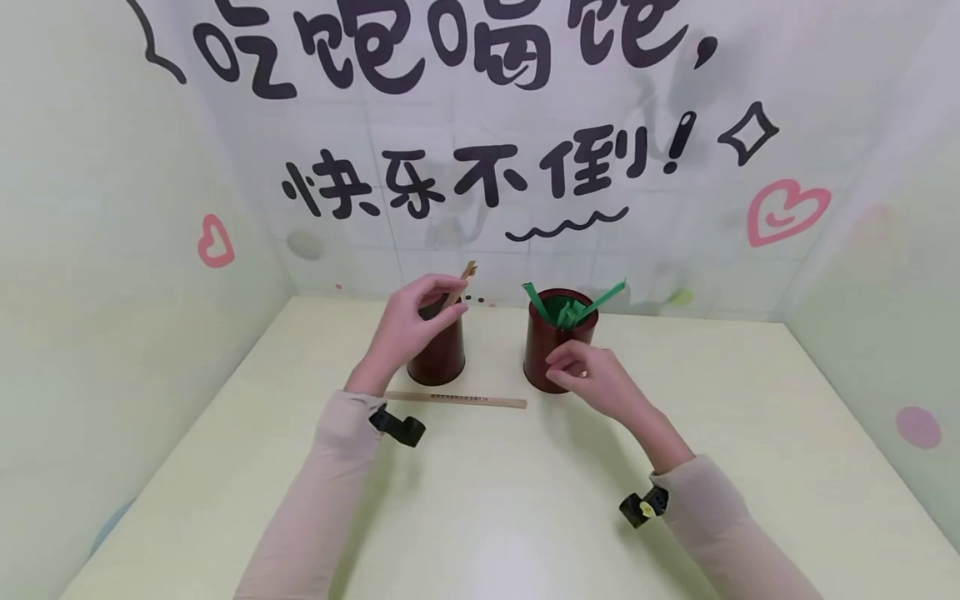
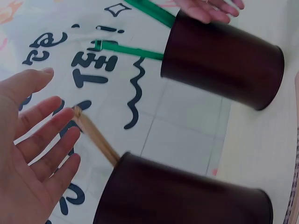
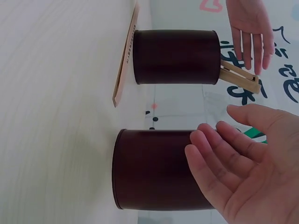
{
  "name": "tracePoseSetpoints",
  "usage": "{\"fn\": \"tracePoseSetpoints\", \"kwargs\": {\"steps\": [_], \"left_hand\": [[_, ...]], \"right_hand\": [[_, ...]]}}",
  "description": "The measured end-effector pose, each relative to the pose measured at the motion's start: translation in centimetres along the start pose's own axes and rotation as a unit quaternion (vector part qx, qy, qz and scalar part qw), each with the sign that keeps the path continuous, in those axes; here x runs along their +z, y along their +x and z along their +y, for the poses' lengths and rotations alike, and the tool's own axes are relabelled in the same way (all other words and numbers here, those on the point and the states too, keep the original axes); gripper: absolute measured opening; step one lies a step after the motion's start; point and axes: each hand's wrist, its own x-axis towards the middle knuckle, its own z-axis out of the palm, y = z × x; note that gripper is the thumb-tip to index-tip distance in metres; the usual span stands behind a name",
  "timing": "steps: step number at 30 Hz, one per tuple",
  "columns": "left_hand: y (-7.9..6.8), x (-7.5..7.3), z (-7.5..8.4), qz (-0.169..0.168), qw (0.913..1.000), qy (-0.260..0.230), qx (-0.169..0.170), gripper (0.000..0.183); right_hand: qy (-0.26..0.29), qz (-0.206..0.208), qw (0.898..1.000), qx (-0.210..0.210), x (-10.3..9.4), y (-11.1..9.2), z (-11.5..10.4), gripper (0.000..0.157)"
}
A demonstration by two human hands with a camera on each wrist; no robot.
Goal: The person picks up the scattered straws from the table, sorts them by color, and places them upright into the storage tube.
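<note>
Two dark red cylindrical holders stand upright near the wall. My left hand is over the left holder, its fingers extended beside brown slender sticks that lean out of the holder; a gap shows between hand and sticks in the left wrist view. My right hand is in front of the right holder, fingers gently bent and holding nothing. Green strips poke out of that right holder, with more green bunched inside. A long thin tan strip with small print lies flat before the left holder.
Behind the holders rises a white wall sheet with large black characters and pink hearts. Pale panels close in both sides of the light table. Each wrist carries a small black camera.
</note>
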Motion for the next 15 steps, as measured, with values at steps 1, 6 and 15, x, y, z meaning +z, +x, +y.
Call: {"fn": "tracePoseSetpoints", "kwargs": {"steps": [1,6,15], "left_hand": [[-0.1,-0.3,-0.3,0.008,1.0000,-0.001,-0.004,0.036],[0.0,-1.4,-1.8,0.045,0.9988,0.001,-0.017,0.039],[0.3,-2.1,-4.0,0.053,0.9935,0.051,-0.088,0.075]], "right_hand": [[0.001,-0.009,1.000,0.000,0.2,0.1,0.0,0.020],[0.013,-0.030,0.999,-0.008,1.2,0.5,-0.3,0.020],[0.007,-0.051,0.999,-0.016,2.1,1.4,-0.9,0.019]]}}
